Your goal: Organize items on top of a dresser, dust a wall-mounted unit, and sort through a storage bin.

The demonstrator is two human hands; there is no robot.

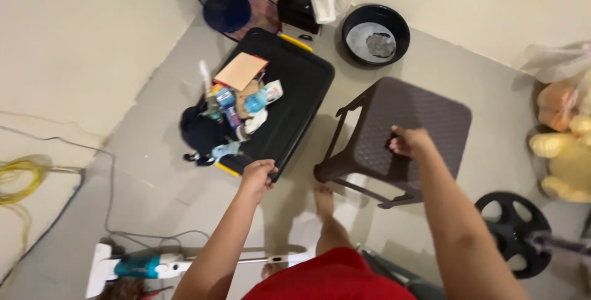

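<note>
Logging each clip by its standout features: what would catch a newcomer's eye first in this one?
First, the two bare arms reaching down: the left hand grips the near edge of a black plastic storage bin lid with yellow latches, the right hand holds the centre slot of a dark brown woven-pattern plastic stool. On the lid's left part sits a jumble of small bottles, packets and a tan cardboard piece.

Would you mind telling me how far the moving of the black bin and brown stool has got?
Done: little shows as finished; small items are piled on the black bin lid. In hand: the left hand has a grip on the lid's near corner, and the right hand grips the brown plastic stool through its top slot. Left: both rest on the floor, not yet lifted.
</note>
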